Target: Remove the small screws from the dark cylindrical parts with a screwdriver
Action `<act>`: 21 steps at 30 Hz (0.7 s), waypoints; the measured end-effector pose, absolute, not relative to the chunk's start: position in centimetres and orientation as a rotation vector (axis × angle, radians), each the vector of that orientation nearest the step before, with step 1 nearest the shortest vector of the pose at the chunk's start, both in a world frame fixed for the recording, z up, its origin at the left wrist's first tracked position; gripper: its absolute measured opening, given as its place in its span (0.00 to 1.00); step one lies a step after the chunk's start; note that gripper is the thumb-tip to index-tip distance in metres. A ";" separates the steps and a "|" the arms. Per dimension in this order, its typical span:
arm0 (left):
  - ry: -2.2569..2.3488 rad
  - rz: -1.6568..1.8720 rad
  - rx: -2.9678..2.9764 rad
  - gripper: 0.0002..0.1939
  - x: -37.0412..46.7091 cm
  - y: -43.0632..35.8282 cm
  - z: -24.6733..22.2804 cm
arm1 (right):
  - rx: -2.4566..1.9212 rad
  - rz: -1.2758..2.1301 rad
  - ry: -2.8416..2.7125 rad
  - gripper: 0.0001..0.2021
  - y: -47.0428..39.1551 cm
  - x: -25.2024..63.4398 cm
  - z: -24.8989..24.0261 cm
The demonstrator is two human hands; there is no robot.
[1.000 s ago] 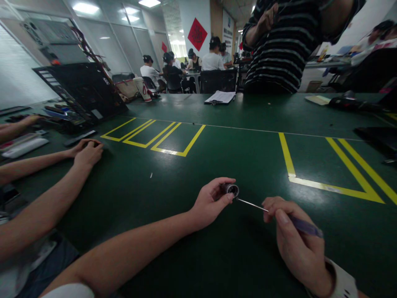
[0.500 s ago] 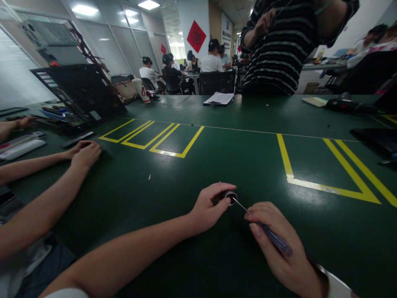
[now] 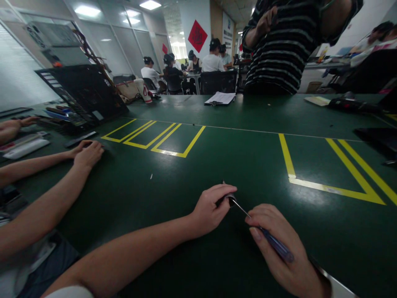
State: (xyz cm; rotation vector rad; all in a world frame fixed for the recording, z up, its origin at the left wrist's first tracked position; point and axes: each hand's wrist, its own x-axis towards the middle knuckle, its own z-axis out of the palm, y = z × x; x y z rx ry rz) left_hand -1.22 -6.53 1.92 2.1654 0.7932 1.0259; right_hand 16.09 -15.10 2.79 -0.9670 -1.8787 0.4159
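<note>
My left hand (image 3: 212, 207) grips a small dark ring-shaped part (image 3: 231, 197) between thumb and fingers, above the green table. Most of that part is hidden by the fingers, and a small dark tip sticks up behind them. My right hand (image 3: 279, 244) is closed on a screwdriver (image 3: 277, 245) with a translucent purple handle. The screwdriver's thin metal shaft points up and left, and its tip reaches the opening of the ring-shaped part. Whether the tip touches the inside I cannot tell.
Yellow tape outlines (image 3: 169, 152) mark the green table (image 3: 242, 161). At the left are a co-worker's hands (image 3: 88, 153) and a black panel (image 3: 83, 93). A clipboard (image 3: 219, 98) and a paper cup (image 3: 143, 91) stand farther back. A person in a striped shirt (image 3: 279, 49) stands opposite.
The ring-shaped part has tilted in my left hand, so its opening shows less. The screwdriver stays at its opening. The view has shifted slightly.
</note>
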 end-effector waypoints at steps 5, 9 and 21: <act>0.824 1.027 2.177 0.17 -1.3 -6.5 1.8 | -0.986 0.376 -1.907 0.08 -15.1 15.9 2.8; 0.801 1.032 2.195 0.17 -1.3 -6.4 1.7 | -1.026 0.358 -1.920 0.07 -15.0 15.9 2.8; 0.812 1.028 2.129 0.17 -1.2 -6.3 1.5 | -1.045 0.278 -1.943 0.10 -15.0 15.9 2.7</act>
